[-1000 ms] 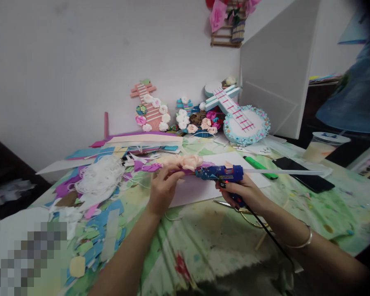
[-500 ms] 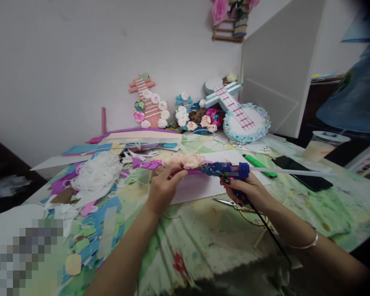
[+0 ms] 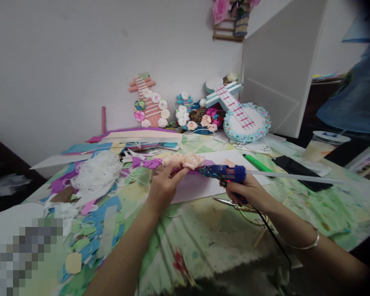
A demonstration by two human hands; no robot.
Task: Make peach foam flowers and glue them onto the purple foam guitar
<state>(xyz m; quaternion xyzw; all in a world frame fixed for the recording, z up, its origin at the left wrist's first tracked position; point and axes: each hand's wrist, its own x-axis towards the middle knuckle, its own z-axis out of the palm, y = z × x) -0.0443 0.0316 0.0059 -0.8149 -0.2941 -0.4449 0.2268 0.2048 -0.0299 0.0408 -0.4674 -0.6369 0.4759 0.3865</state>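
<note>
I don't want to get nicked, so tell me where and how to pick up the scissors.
Take the scissors by the gold handle loops, coming in low from the near side. The blades point left, away from that end, so the loops look the safer hold. The right hand and black cord hang over them, likely making a straight-down approach awkward.

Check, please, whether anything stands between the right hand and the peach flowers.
Only the blue glue gun, held in the right hand, lies between; its nozzle end points toward the peach flowers, close to the left hand. Nothing else visible stands there.
</note>
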